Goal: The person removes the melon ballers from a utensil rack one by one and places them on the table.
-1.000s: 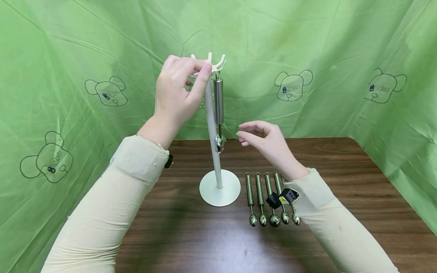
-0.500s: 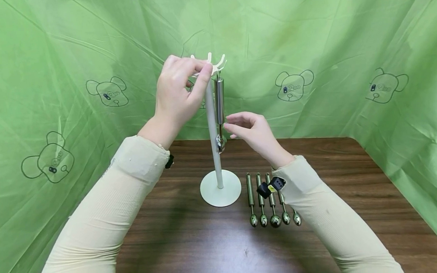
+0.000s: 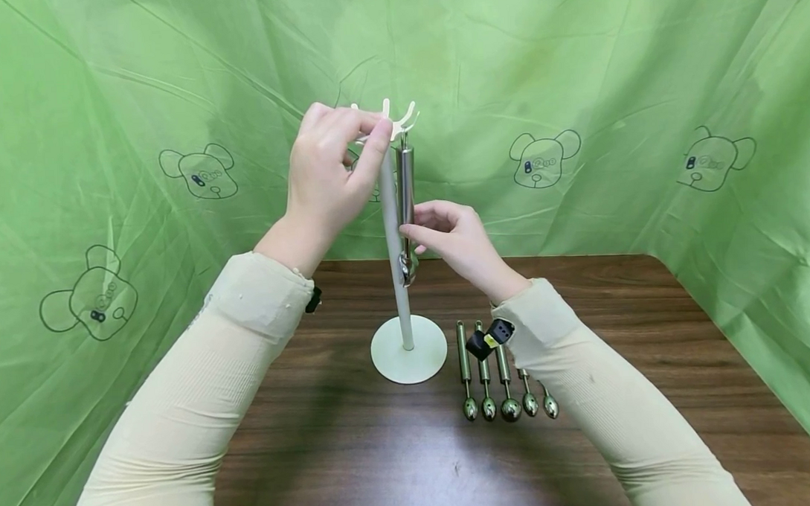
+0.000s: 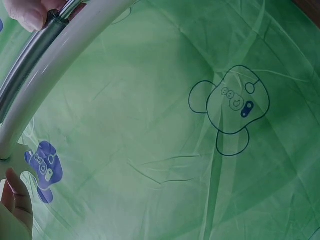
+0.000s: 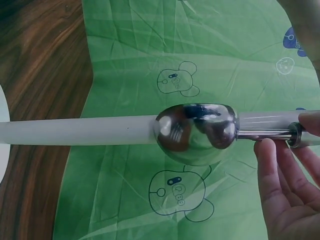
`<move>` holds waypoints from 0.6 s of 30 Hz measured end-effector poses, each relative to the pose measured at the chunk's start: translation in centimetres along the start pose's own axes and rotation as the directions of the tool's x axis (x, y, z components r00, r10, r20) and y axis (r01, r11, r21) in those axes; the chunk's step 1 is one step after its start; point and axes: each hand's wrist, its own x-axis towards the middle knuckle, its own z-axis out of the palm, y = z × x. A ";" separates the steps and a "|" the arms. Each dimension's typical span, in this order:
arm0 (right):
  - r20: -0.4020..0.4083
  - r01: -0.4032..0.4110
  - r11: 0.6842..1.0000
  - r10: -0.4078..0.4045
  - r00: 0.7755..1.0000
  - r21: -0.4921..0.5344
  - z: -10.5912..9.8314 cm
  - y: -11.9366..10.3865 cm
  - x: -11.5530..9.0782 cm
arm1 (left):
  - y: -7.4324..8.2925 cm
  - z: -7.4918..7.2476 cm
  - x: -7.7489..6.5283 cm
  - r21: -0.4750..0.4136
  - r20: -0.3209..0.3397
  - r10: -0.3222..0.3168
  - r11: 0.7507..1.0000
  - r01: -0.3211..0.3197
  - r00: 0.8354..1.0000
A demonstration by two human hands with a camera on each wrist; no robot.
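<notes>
A steel melon baller [image 3: 405,182] hangs bowl-down from a hook of the white stand [image 3: 400,298], just right of its pole. The thumb and fingers of my right hand [image 3: 461,240] pinch it at the handle's lower end. Seen from the right wrist, its shiny round bowl [image 5: 197,132] is in front of the pole. High on the stand, my left hand [image 3: 331,162] pinches the white hook top [image 3: 400,126] between thumb and fingers, covering part of it. In the left wrist view, the handle [image 4: 25,65] lies alongside the pole.
Several more melon ballers [image 3: 511,406] lie in a row on the wooden table [image 3: 351,448], right of the round white base [image 3: 409,357]. My right forearm and wrist camera [image 3: 491,339] partly hide them. Green cloth [image 3: 466,79] with bear drawings surrounds the table.
My right hand has moved left and slightly up from beside the stand and now pinches the hanging melon baller. The left hand stays at the hook top.
</notes>
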 end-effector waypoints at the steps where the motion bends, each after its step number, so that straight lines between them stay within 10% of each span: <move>1: -0.001 0.002 1.000 -0.002 1.000 0.001 0.0 0.0 0.0 | 0.0 0.0 0.0 0.001 -0.001 0.000 1.000 0.000 1.000; 18: -0.077 0.068 0.997 -0.070 0.995 -0.024 -0.7 -0.3 -1.1 | 0.2 0.0 -0.3 -0.013 0.001 -0.021 1.000 0.021 1.000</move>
